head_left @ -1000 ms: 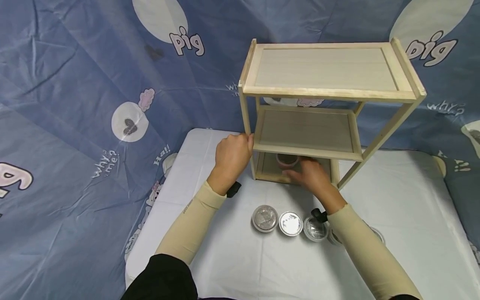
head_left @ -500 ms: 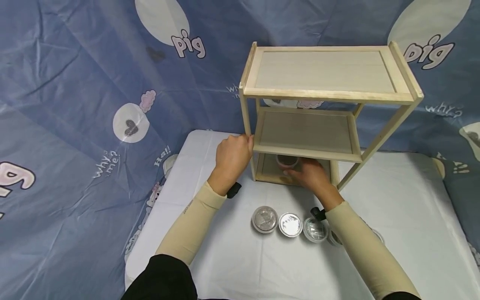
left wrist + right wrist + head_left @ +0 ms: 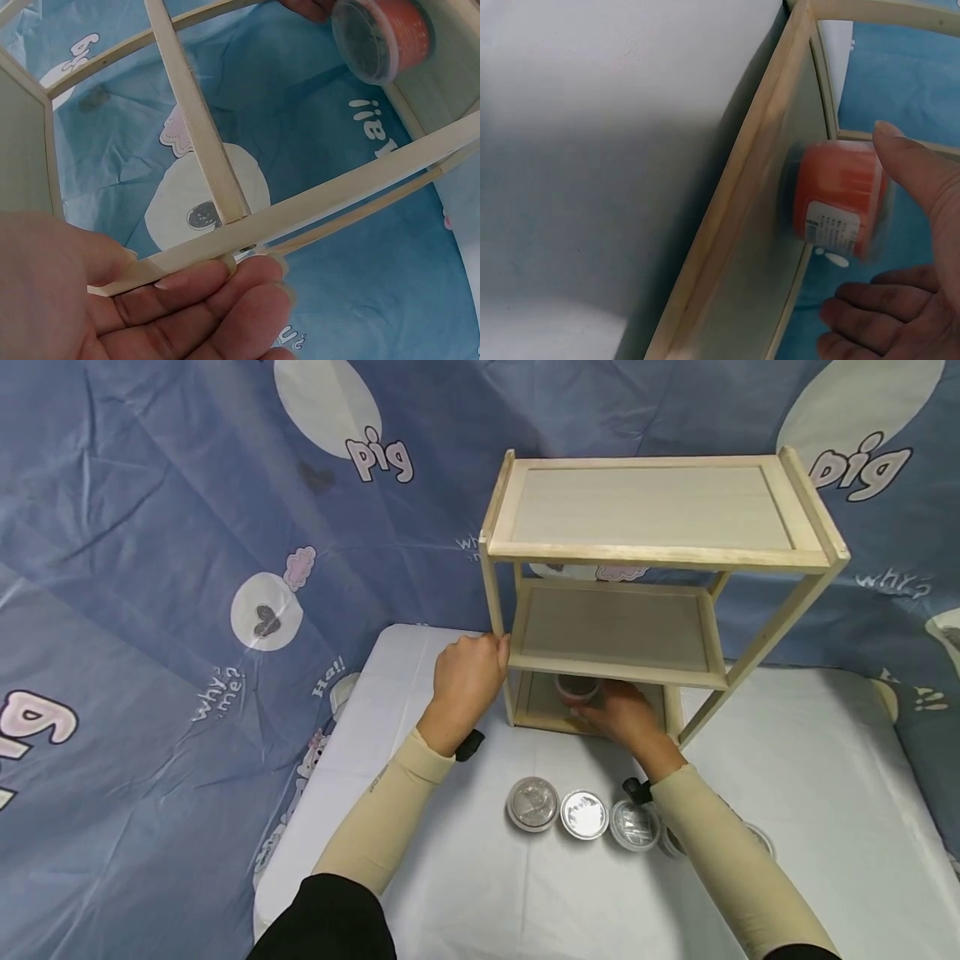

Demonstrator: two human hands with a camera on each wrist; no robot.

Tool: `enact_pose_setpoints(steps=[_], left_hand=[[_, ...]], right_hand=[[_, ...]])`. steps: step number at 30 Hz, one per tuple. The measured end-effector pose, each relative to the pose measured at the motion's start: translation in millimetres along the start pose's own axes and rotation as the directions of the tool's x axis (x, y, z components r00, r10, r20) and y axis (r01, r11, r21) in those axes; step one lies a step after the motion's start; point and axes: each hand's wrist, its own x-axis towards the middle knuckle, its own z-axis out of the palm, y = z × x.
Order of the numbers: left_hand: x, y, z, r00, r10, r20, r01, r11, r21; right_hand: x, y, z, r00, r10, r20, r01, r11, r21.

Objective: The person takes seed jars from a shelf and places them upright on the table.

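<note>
My left hand (image 3: pixel 468 683) grips the front left post of a small wooden shelf rack (image 3: pixel 652 510). Thumb and fingertips meet around that post (image 3: pixel 360 184) in the left wrist view. A clear-lidded tub with orange-red contents and a white label (image 3: pixel 836 199) stands on the bottom shelf (image 3: pixel 540 714), partly hidden by the middle shelf in the head view. Beside it is my right hand (image 3: pixel 626 714), reaching under the middle shelf. From the right wrist, the thumb lies by the tub's lid end, while the other fingers are spread apart from its side.
Several round lidded tubs stand in a row on the white-covered table (image 3: pixel 480 893), among them a left one (image 3: pixel 532 803) and a shiny-lidded one (image 3: pixel 584 815). My right forearm covers part of the row. The middle shelf (image 3: pixel 615 627) overhangs my right hand. Blue printed cloth (image 3: pixel 172 527) hangs behind.
The head view has tipped slightly, so everything sits a little lower. Both hands stay nearly in place; the right thumb has shifted only slightly beside the tub.
</note>
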Motion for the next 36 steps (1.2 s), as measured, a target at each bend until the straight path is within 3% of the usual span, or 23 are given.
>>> enact_pose_setpoints(steps=[21, 36], left_hand=[[0.0, -1.3, -1.2, 1.0, -0.01, 0.0, 0.01, 1.0, 0.008], [0.8, -0.7, 2.2, 1.0, -0.002, -0.024, 0.002, 1.0, 0.008]], right_hand=[[19, -7, 11, 0.993, 0.105, 0.06, -0.112, 0.985, 0.134], [23, -11, 11, 0.981, 0.165, 0.106, -0.179, 0.974, 0.138]])
